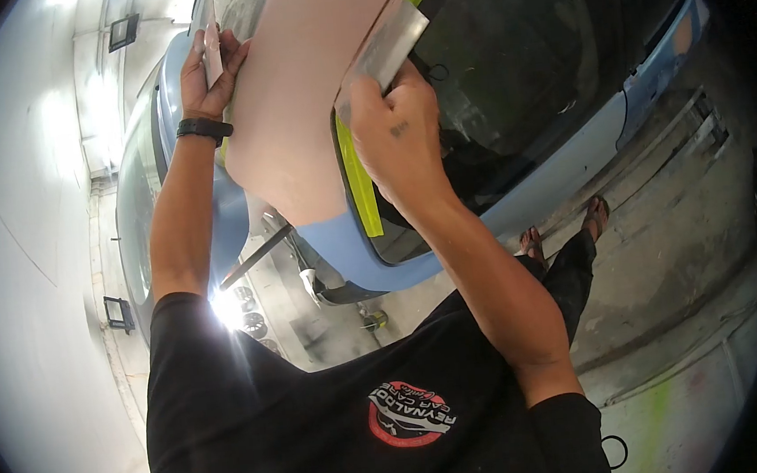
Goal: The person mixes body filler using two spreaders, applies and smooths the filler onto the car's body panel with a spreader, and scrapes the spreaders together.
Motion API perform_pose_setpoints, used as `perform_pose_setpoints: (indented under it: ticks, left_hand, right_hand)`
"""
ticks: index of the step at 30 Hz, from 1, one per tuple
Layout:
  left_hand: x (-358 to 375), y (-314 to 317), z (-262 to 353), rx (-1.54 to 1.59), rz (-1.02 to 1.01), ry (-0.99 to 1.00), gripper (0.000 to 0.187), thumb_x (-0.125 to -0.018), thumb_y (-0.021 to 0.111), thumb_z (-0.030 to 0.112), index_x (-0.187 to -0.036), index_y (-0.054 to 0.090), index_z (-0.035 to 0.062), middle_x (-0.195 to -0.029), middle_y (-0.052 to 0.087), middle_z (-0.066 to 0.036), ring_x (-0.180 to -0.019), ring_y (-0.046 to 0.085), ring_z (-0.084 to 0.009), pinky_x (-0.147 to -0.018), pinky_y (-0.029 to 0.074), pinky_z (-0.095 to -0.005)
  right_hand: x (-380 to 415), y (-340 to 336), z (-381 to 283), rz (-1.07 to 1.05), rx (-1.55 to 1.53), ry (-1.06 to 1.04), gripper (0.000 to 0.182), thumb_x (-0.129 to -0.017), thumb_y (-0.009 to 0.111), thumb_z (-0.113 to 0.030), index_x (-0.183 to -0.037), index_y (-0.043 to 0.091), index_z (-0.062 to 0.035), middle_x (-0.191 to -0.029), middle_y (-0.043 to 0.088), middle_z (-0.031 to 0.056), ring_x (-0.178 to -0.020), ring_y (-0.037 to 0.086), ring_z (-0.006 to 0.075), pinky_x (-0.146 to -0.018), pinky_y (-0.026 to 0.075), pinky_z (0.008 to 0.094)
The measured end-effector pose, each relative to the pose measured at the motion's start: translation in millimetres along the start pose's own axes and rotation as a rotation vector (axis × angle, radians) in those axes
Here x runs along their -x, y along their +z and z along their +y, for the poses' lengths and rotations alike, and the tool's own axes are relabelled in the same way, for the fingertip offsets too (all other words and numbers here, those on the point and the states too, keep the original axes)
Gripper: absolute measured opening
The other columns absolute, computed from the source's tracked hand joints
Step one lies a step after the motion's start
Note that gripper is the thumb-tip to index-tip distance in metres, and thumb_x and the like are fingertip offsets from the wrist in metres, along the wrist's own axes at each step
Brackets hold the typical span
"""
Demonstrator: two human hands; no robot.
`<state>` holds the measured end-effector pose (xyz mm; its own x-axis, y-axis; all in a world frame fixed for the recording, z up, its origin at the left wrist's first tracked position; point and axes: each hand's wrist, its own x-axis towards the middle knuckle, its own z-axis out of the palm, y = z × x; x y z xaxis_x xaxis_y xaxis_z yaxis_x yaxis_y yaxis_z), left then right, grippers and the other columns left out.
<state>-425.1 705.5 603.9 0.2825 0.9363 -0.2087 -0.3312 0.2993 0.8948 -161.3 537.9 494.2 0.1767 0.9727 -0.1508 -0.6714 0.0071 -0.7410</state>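
While the right hand [397, 133] closes around the near end of a blade [394, 44], pinching it firmly, the left hand [200, 95] curls about a small plate [212, 58], seen nearly edge-on. The blade looks light, thin and springy, probably best gripped at that near end; the plate seems light and stiff. The right arm [478, 264] is bent, slanting up and inward; the left arm [181, 212] reaches up. The blade sits over the edge of a pink panel [285, 119], near green tape [359, 185] and a dark window [507, 66].
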Motion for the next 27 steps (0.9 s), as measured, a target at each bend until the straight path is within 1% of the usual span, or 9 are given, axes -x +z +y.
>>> perform_pose_setpoints:
  ticks: [3, 6, 8, 11, 15, 18, 21, 24, 27]
  left_hand:
    - [1, 1, -1, -0.016, -0.011, 0.004, 0.026, -0.100, 0.058, 0.022, -0.108, 0.062, -0.0018, -0.096, 0.066, -0.012, -0.099, 0.066, -0.0277, -0.101, 0.051, -0.0554]
    - [0, -2, 0, -0.027, -0.024, 0.015, 0.026, -0.100, 0.057, 0.023, -0.108, 0.062, -0.0020, -0.096, 0.066, -0.013, -0.100, 0.066, -0.0280, -0.101, 0.051, -0.0554]
    - [1, -3, 0, -0.009, -0.030, 0.000, 0.026, -0.100, 0.057, 0.022, -0.108, 0.062, -0.0023, -0.097, 0.066, -0.012, -0.100, 0.066, -0.0279, -0.101, 0.052, -0.0556]
    - [-1, -3, 2, 0.018, -0.060, -0.028, 0.026, -0.101, 0.056, 0.022, -0.107, 0.061, -0.0029, -0.098, 0.067, -0.012, -0.101, 0.066, -0.0278, -0.101, 0.052, -0.0561]
    - [0, -3, 1, 0.028, -0.052, -0.014, 0.026, -0.101, 0.056, 0.021, -0.108, 0.061, -0.0037, -0.100, 0.067, -0.012, -0.101, 0.066, -0.0281, -0.101, 0.052, -0.0567]
    - [-1, -2, 2, 0.044, -0.057, -0.040, 0.026, -0.100, 0.056, 0.020, -0.108, 0.061, -0.0034, -0.100, 0.067, -0.013, -0.101, 0.066, -0.0283, -0.101, 0.051, -0.0567]
    - [-1, -1, 2, 0.035, -0.052, -0.032, 0.025, -0.100, 0.056, 0.020, -0.108, 0.062, -0.0030, -0.101, 0.068, -0.013, -0.101, 0.067, -0.0285, -0.101, 0.051, -0.0566]
    - [-1, -3, 2, 0.001, -0.062, -0.008, 0.025, -0.100, 0.056, 0.020, -0.108, 0.062, -0.0028, -0.101, 0.068, -0.013, -0.101, 0.067, -0.0284, -0.101, 0.051, -0.0565]
    - [-2, -4, 2, 0.023, -0.053, -0.026, 0.025, -0.100, 0.056, 0.021, -0.109, 0.062, -0.0025, -0.100, 0.068, -0.013, -0.101, 0.067, -0.0281, -0.101, 0.051, -0.0566]
  right_hand:
    - [4, 1, 1, -0.004, 0.129, -0.122, 0.029, -0.088, 0.049, -0.011, -0.103, 0.056, 0.0120, -0.101, 0.063, 0.0303, -0.092, 0.063, 0.0429, -0.085, 0.048, 0.0442]
    - [24, -15, -7, -0.097, 0.056, -0.089, 0.027, -0.088, 0.048, -0.011, -0.100, 0.056, 0.0116, -0.097, 0.064, 0.0287, -0.089, 0.064, 0.0408, -0.082, 0.048, 0.0436]
    - [24, -27, 3, -0.059, 0.034, 0.040, 0.025, -0.088, 0.048, -0.011, -0.097, 0.057, 0.0114, -0.091, 0.064, 0.0262, -0.084, 0.064, 0.0372, -0.080, 0.048, 0.0425]
    - [23, -34, 8, -0.049, 0.008, 0.146, 0.024, -0.087, 0.047, -0.010, -0.092, 0.057, 0.0113, -0.083, 0.064, 0.0226, -0.077, 0.063, 0.0316, -0.076, 0.048, 0.0410]
    - [23, -30, 16, -0.019, -0.039, 0.091, 0.024, -0.088, 0.047, -0.011, -0.088, 0.057, 0.0111, -0.079, 0.063, 0.0192, -0.073, 0.061, 0.0262, -0.075, 0.047, 0.0399]
    - [22, -26, 19, -0.050, -0.070, 0.092, 0.024, -0.088, 0.046, -0.010, -0.086, 0.057, 0.0107, -0.080, 0.063, 0.0197, -0.075, 0.062, 0.0271, -0.075, 0.047, 0.0405]
    - [22, -22, 21, -0.031, -0.084, -0.009, 0.024, -0.088, 0.047, -0.011, -0.086, 0.058, 0.0100, -0.081, 0.063, 0.0207, -0.076, 0.062, 0.0296, -0.076, 0.047, 0.0413]
    - [22, -23, 27, -0.040, -0.041, 0.014, 0.019, -0.090, 0.051, -0.009, -0.087, 0.060, 0.0069, -0.079, 0.060, 0.0031, -0.074, 0.051, 0.0080, -0.068, 0.043, 0.0271]
    - [22, -21, 28, -0.006, -0.060, -0.037, 0.019, -0.090, 0.051, -0.009, -0.086, 0.060, 0.0071, -0.078, 0.061, 0.0041, -0.073, 0.051, 0.0084, -0.067, 0.043, 0.0278]
